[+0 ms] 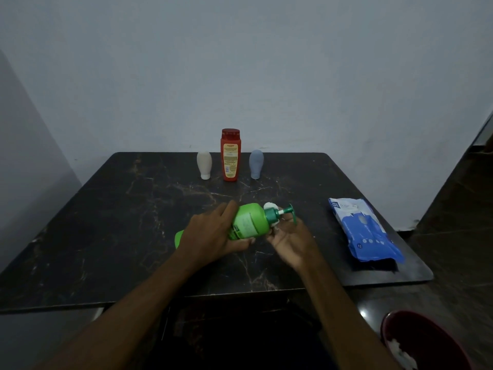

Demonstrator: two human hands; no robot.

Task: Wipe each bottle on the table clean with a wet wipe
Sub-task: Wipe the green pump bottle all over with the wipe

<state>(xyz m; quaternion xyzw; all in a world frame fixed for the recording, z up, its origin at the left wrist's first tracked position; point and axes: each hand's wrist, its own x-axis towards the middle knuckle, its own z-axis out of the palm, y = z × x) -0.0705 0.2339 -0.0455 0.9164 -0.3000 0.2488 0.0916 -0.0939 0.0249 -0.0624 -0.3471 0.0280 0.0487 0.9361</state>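
Left fingers are gripping the green plastic pump bottle; right fingers are pinching a white wet wipe round its collar. The cream squeeze bottle, red plastic bottle and blue squeeze bottle are apparently awaiting wiping.

Green plastic pump bottle, teal pump. White wet wipe. Red tall bottle, yellow label. Beige squeeze tube; grey-blue squeeze tube. Blue-white wipes pack. Black marble tabletop, tan veins.

Likely a plain home room: a dark marbled table before a bare pale wall.
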